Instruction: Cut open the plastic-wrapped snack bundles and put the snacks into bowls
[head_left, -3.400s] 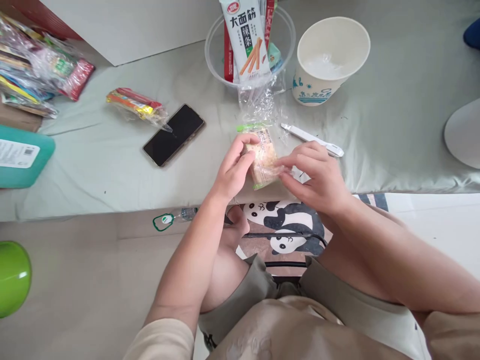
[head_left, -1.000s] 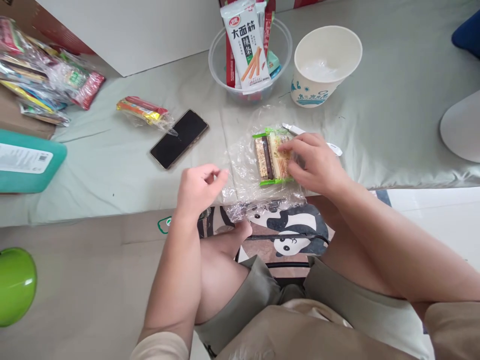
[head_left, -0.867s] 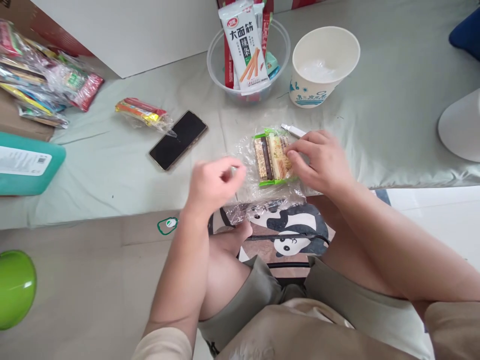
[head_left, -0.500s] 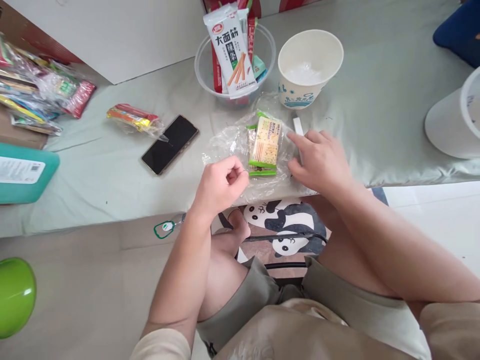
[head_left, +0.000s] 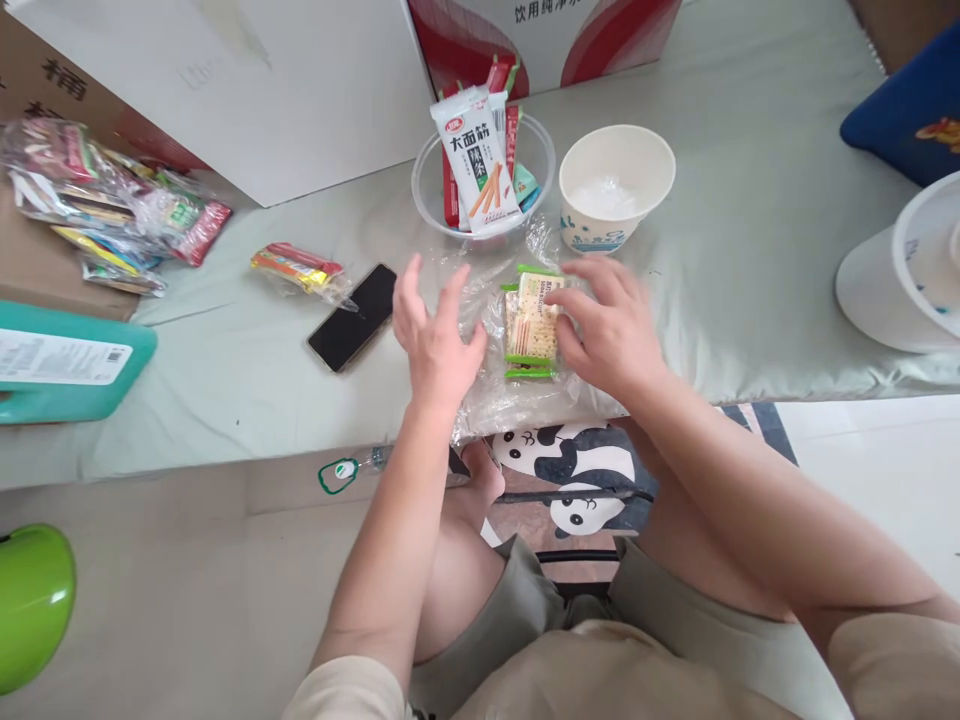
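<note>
In the middle of the frame, biscuit packets (head_left: pixel 535 318) with bright green ends lay overlapped on crumpled clear plastic wrap (head_left: pixel 491 400); the top one read "SODA BISCUIT", running sideways beside Chinese characters. The left hand (head_left: pixel 437 350) was held with its fingers spread, holding nothing, just left of the packets and over the wrap. The right hand (head_left: pixel 616 330), slightly blurred, had thumb and fingers parted at the packets' right edge, its index fingertip over the top packet; whether it touched could not be told. The two hands were well apart from each other.

At upper centre, a clear bowl (head_left: pixel 421 200) held a white snack packet (head_left: pixel 480 165) lettered 大面筋 and 辣条, with a red oval logo. Behind it, a red-and-white carton (head_left: pixel 540 40) bore 饮用纯净水 at the top edge. Just right of the bowl, a paper cup (head_left: pixel 596 235) carried blue drawings.

At upper left, a brown cardboard box (head_left: pixel 30 75) showed 桶. At the left edge, a teal bottle (head_left: pixel 135 365) had a white label with a barcode, its small print illegible. A phone (head_left: pixel 352 318) with a black screen lay left of the left hand.
</note>
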